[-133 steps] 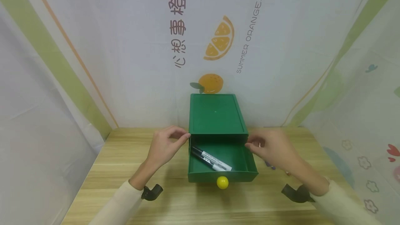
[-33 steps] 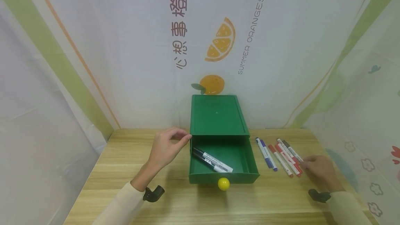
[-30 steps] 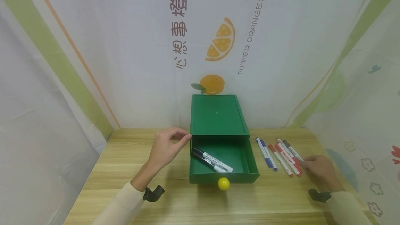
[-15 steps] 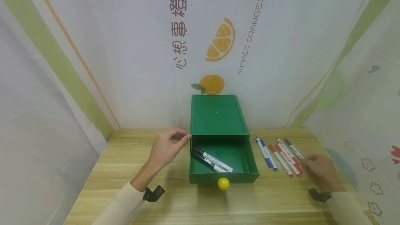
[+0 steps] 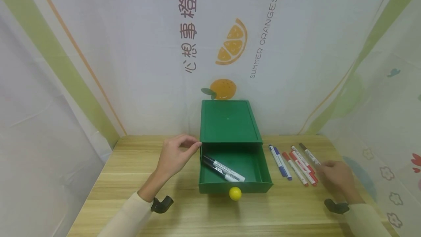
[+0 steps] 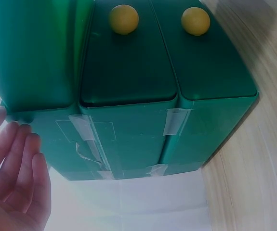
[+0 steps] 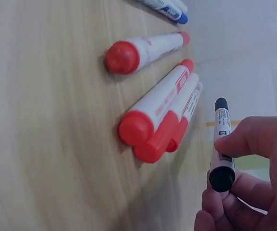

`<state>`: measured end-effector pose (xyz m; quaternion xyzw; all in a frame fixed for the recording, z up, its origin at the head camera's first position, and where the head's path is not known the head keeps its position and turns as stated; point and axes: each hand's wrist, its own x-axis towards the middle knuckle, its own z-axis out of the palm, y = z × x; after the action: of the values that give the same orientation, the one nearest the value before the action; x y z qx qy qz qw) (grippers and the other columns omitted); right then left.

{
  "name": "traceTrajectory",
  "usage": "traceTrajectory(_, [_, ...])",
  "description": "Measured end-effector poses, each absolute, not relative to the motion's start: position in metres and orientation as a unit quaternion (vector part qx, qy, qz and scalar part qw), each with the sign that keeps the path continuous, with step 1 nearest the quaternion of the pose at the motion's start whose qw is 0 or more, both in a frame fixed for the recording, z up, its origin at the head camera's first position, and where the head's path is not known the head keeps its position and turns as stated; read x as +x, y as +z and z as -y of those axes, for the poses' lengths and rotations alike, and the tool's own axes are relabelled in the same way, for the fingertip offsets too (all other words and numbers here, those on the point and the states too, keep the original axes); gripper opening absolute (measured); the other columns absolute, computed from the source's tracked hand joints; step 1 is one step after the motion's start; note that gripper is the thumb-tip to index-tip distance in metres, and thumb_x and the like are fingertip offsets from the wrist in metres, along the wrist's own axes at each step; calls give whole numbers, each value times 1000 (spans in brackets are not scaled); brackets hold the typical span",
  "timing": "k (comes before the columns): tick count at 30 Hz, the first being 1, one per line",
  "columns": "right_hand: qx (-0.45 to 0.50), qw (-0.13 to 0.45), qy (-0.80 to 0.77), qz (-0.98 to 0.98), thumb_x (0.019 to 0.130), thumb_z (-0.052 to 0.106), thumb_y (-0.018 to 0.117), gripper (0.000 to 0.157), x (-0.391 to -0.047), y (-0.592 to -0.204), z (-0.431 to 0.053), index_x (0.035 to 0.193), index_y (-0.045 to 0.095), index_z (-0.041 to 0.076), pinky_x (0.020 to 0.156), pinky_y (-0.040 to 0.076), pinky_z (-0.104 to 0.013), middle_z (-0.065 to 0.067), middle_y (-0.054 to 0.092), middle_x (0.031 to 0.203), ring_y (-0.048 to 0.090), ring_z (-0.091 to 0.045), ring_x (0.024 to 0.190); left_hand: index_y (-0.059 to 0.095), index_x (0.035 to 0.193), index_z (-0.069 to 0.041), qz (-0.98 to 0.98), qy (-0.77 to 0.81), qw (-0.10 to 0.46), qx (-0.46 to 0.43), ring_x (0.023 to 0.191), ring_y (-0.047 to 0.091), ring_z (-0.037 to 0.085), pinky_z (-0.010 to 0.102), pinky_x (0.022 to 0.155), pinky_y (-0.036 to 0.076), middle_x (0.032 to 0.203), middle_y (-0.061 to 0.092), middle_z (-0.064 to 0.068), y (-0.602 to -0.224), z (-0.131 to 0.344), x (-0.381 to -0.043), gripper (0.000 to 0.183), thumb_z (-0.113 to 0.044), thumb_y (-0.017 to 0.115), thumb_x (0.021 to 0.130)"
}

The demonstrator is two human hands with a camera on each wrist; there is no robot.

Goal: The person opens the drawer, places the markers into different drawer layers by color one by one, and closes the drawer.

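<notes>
In the head view a green drawer cabinet has its top drawer pulled out, with two black markers lying inside. My left hand touches the cabinet's left front edge with its fingertips; the left wrist view shows its fingers nearly straight against the side. At the right, my right hand pinches a white-bodied marker with black ends between thumb and fingers. Beside it lie several red markers, apart from the held one.
Two blue markers lie between the cabinet and the red ones. Yellow knobs front the lower drawers. Clear tape runs across the drawer units. A printed white cloth hangs behind the wooden table.
From over the drawer's right side, my right hand has moved right to the markers. Lately it shifts the black-ended marker slightly right, away from the red ones. My left hand stays put.
</notes>
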<state>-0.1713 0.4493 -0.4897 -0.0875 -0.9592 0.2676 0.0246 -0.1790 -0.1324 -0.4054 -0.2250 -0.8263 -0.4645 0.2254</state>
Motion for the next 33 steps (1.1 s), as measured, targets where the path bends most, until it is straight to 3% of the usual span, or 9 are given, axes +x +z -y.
traceTrajectory(8, [-80,29,271,959,110,36,63,52,-171,-482,-443,124,74,-13,77,54,-48,-31,76,116,69,-50,106,84,102,-10,829,-463,224,-222,86,78,18,39,78,66,97,82,0,-406,132,-178,9,-14,89,95])
traceTrajectory(17, [-42,82,247,965,107,32,70,44,-173,-465,-424,114,76,-12,72,52,-44,-31,76,111,71,-49,100,84,102,-8,824,-470,222,-227,86,79,21,52,79,67,98,82,1,-406,132,-178,9,-13,88,96])
traceTrajectory(33, [48,151,241,957,99,22,79,28,-167,-415,-376,105,81,-6,66,51,-39,-16,80,92,71,-29,79,84,101,-10,829,-465,220,-220,86,79,18,46,79,66,97,82,-1,-406,132,-179,9,-14,89,95])
